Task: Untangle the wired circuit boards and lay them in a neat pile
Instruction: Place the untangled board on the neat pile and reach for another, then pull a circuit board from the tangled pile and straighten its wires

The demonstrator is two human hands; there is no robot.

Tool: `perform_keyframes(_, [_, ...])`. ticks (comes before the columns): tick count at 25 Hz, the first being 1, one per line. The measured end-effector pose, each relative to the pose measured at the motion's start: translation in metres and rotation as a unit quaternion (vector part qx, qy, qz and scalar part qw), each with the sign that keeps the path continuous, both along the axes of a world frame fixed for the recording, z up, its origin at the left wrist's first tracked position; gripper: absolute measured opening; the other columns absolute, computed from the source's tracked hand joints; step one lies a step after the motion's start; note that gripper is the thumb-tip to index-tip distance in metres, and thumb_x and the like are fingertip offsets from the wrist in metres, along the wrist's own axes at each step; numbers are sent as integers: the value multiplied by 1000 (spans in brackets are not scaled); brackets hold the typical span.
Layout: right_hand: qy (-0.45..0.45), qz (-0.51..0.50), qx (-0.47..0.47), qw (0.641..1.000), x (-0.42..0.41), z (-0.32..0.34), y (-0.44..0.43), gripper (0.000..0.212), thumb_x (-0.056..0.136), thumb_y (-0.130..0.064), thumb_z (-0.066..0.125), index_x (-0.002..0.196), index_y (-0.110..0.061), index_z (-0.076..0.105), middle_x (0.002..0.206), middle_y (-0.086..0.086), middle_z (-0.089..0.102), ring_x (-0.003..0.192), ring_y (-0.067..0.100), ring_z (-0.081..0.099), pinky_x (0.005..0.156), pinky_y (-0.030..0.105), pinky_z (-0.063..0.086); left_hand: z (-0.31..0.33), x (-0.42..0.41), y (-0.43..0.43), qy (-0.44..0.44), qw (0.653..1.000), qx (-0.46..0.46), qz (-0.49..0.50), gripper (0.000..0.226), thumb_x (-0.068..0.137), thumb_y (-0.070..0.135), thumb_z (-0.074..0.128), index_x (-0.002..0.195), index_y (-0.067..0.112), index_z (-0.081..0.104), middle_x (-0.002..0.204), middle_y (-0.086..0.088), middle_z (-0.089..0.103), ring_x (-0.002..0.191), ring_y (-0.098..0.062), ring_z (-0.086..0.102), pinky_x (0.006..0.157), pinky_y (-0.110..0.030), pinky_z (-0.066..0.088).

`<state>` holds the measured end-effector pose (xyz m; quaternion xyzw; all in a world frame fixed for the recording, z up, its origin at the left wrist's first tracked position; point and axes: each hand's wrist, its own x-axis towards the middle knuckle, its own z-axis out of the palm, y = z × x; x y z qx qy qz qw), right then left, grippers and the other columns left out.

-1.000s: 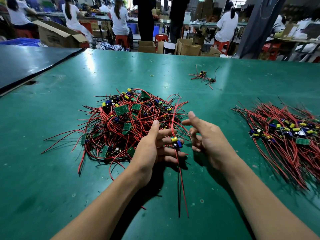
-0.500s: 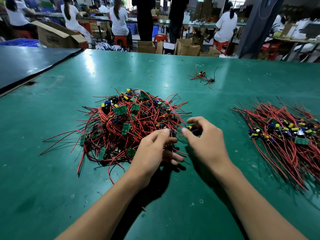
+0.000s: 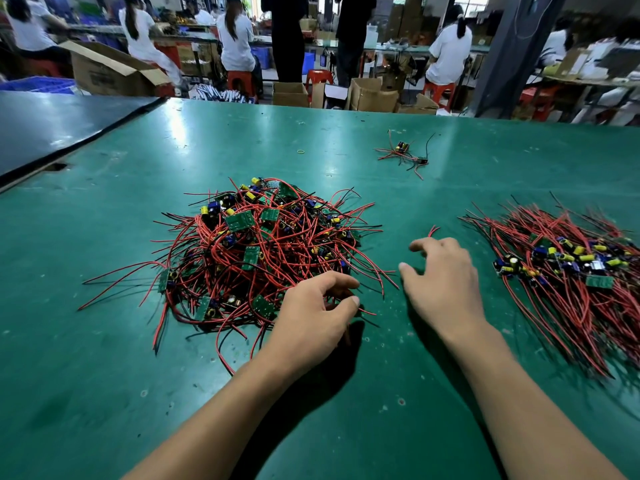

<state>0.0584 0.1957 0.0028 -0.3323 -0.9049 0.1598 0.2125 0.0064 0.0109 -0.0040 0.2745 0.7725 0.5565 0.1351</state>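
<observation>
The green worktop [image 3: 104, 341] carries everything. At its middle, a little toward the left edge, sits the tangled heap [image 3: 263, 251] of red and black wires with small green boards and yellow and blue parts caught in it. It is still large, so most of the job is left. By the right edge lies the sorted pile [image 3: 568, 271], with wires running roughly one way and boards gathered in a band across it.

The left hand [image 3: 311, 317] is at the near right side of the heap, thumb and forefinger curled toward each other over the wires. Whether they actually pinch a wire cannot be told.

Half a second ago both hands met at the heap's edge over one piece. The right hand [image 3: 441, 282] has now drawn away and is over bare worktop between heap and pile, fingers curled downward. Red wire ends [image 3: 433, 231] poke out past its fingers, so it looks to be grasping a freed wired board, though the board itself is hidden under the palm. That suggests one more piece is loose and on its way to the pile.

A small stray cluster [image 3: 403, 154] of wires and a board lies toward the far edge, with a rubber band [image 3: 301, 151] to its left.
</observation>
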Motion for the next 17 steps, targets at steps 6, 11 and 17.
perform_keyframes(6, [-60, 10, 27, 998, -7, -14, -9, 31, 97, -39, 55, 121, -24, 67, 126, 8, 60, 121, 31, 49, 98, 39, 38, 0, -1, 0, -21, 1000, 11, -15, 15, 91, 12, 63, 102, 21, 68, 70, -12, 71, 46, -16, 61, 49, -22, 45])
perform_keyframes(11, [-25, -9, 12, 1000, -5, -12, -1, 34, 98, -40, 55, 123, -22, 68, 128, 8, 62, 122, 32, 50, 101, 42, 37, -2, -3, 1, -36, 999, 27, -12, 14, 92, 12, 62, 103, 19, 67, 69, -10, 70, 49, -24, 64, 47, -25, 47])
perform_keyframes(17, [48, 177, -86, 979, -15, -18, -28, 29, 95, -26, 64, 124, -24, 69, 111, -6, 72, 109, 17, 61, 97, 33, 45, -3, -4, 2, -45, 998, 51, 1, 16, 91, 10, 63, 100, 21, 68, 85, 1, 73, 51, -27, 68, 49, -27, 49])
